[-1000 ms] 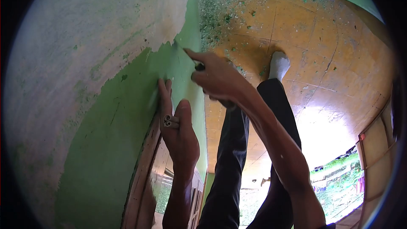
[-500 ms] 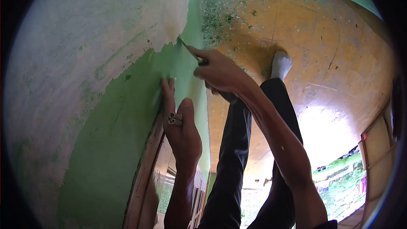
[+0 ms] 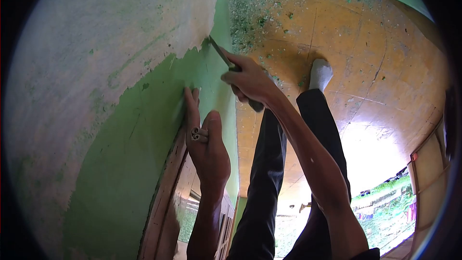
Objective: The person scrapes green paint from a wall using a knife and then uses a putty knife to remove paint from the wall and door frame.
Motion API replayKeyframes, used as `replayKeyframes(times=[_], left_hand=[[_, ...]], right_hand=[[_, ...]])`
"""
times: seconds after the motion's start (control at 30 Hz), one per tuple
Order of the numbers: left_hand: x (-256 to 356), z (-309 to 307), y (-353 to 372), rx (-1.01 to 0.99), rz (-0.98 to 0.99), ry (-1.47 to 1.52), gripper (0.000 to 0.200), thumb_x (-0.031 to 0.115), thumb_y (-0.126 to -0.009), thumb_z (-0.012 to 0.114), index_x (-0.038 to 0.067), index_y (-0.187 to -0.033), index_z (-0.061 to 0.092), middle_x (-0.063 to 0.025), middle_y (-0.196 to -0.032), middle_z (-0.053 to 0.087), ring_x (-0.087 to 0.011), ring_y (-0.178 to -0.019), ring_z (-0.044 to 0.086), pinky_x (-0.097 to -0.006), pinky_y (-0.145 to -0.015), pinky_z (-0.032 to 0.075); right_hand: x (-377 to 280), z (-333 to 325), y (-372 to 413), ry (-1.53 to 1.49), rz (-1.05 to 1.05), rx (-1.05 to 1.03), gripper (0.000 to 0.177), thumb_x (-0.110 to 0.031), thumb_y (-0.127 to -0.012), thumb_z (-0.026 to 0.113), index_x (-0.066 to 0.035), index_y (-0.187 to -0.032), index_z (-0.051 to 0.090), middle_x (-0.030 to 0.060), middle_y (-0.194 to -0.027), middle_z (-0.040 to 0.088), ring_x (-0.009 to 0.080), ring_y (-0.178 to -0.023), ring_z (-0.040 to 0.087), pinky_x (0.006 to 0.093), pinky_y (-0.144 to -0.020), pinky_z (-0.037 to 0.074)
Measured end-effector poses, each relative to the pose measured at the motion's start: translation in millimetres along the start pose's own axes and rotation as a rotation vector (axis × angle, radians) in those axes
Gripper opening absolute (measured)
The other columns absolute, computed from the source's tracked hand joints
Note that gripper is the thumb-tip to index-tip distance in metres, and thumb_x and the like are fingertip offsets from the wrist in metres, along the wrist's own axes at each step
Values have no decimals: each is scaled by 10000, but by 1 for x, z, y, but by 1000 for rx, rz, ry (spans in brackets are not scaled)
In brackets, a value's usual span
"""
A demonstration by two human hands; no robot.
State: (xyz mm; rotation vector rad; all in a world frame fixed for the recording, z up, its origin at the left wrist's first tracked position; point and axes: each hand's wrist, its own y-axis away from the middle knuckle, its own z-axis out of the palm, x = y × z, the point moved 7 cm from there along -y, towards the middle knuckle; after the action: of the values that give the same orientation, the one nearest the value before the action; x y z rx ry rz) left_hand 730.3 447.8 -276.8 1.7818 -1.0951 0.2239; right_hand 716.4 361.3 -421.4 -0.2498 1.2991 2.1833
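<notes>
My right hand (image 3: pixel 248 79) is closed around a scraper (image 3: pixel 222 53) with a long, narrow blade. The blade's tip is at the ragged edge where green paint (image 3: pixel 130 149) meets the bare, pale part of the wall (image 3: pixel 120 33). Part of the handle shows below my fist. Lower down, my left hand (image 3: pixel 208 149) rests against the green wall with its fingers stretched upward and thumb raised. A small pale piece with round, hollow-looking ends (image 3: pixel 198 135) shows at its fingers; I cannot tell what it is.
Green paint flakes (image 3: pixel 245 19) litter the orange floor (image 3: pixel 351 53) along the wall's foot. My dark-trousered legs (image 3: pixel 262 178) and a foot in a light sock (image 3: pixel 321 73) are below. A wooden frame (image 3: pixel 163 197) runs along the wall at lower left. Bright daylight enters at lower right.
My right hand and the scraper have shifted slightly up and to the right, with the blade tip higher along the paint edge. My left hand stays nearly in place.
</notes>
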Motion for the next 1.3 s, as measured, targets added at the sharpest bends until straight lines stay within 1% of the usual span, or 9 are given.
replayKeyframes(times=[0.07,0.13,0.23,0.37,0.57,0.73,0.83,1.0,1.3], left_hand=[[-4,0,2,-1,-23,33,604,101,-1002,426,-28,-1540,183,-234,-1547,318,-265,-1425,326,-363,-1127,296],[-4,0,3,27,14,-12,594,142,-1012,435,-17,-1539,209,-246,-1518,369,-307,-1437,326,-411,-1156,275],[-7,0,2,24,47,-54,595,144,-1013,435,-16,-1539,209,-245,-1519,367,-307,-1437,325,-413,-1156,274],[-4,1,0,27,55,-59,594,149,-1013,438,-14,-1538,215,-245,-1520,367,-309,-1439,321,-416,-1158,271],[-3,0,0,24,27,-46,597,150,-1008,446,-15,-1536,223,-239,-1521,370,-303,-1440,319,-417,-1163,261],[-6,1,1,12,18,-34,609,132,-1001,445,-48,-1529,200,-245,-1543,319,-301,-1444,298,-396,-1159,256],[-4,0,0,13,-12,-25,607,133,-1002,445,-53,-1526,202,-248,-1540,323,-304,-1444,299,-396,-1158,258],[-1,1,2,2,-28,-11,606,129,-1001,444,-53,-1526,201,-247,-1538,327,-301,-1442,303,-394,-1155,261],[-2,0,1,-2,-28,-16,609,131,-1006,440,-53,-1529,190,-247,-1534,334,-293,-1440,306,-392,-1155,260]], right_hand=[[0,4,8,-47,6,-47,733,-64,-833,500,-177,-1538,333,17,-575,469,115,-428,462,300,-421,429],[0,6,14,-49,-3,-74,740,-69,-830,504,-200,-1538,336,11,-570,456,109,-425,445,302,-415,423],[1,2,12,43,-21,-52,742,-73,-827,506,-214,-1536,343,5,-564,451,111,-423,442,304,-417,426],[-9,19,23,17,-30,-4,741,-75,-823,505,-210,-1534,347,-1,-551,446,113,-422,446,304,-422,431],[-18,12,14,8,-36,35,730,-75,-823,497,-159,-1532,345,8,-566,468,120,-438,476,313,-447,446],[-21,12,17,10,-58,1,742,-73,-821,500,-134,-1539,322,18,-583,487,119,-445,478,311,-451,448],[-27,12,12,-21,-27,25,745,-70,-819,505,-136,-1538,324,13,-587,486,117,-445,476,306,-449,445],[-28,18,28,-54,18,-73,734,-75,-824,507,-133,-1535,332,16,-594,491,116,-459,486,303,-449,452],[-33,16,23,47,36,6,733,-66,-807,489,-114,-1525,351,26,-599,499,137,-457,500,318,-455,466]])
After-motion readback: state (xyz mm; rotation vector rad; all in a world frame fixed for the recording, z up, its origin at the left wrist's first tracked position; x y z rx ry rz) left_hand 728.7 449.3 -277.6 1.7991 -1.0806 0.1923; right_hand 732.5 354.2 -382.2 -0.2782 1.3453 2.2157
